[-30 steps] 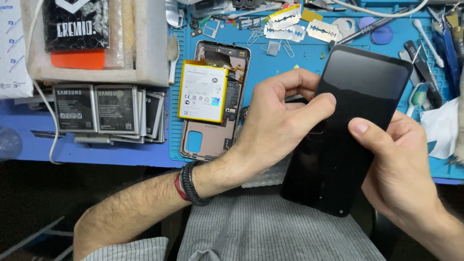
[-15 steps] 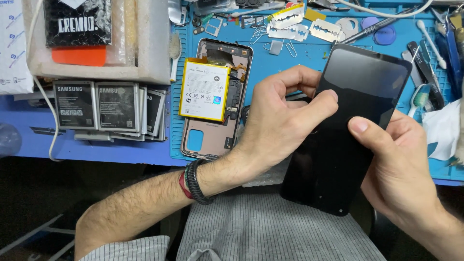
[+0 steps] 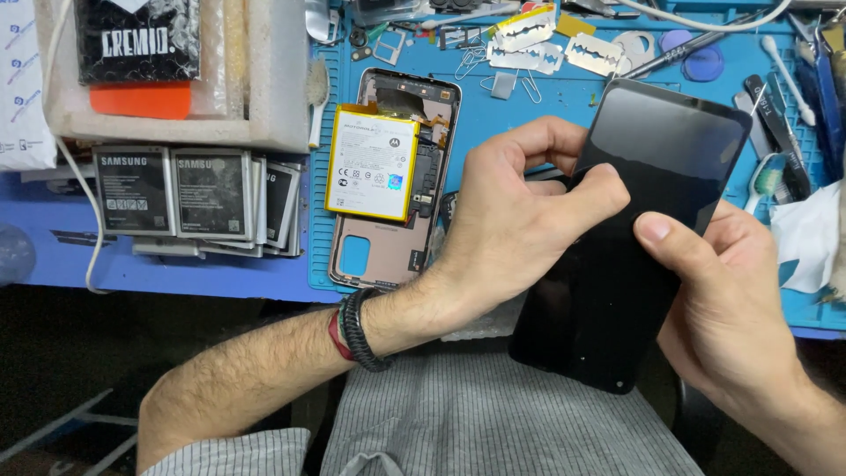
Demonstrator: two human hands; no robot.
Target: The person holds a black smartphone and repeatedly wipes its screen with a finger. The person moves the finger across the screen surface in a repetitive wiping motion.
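My blue rubber work mat (image 3: 546,106) lay cluttered. Above its near edge, my left hand (image 3: 520,220) and right hand (image 3: 731,308) both gripped the glossy black phone screen panel (image 3: 634,229), which had tilted slightly since a second before. Left of it lay the opened phone body with yellow-edged battery (image 3: 374,163).

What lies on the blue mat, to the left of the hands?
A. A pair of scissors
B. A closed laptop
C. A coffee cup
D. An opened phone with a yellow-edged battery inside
D: the opened phone lies on the blue mat with the yellow-edged battery showing, left of the left hand, which holds the black screen panel together with the right hand.
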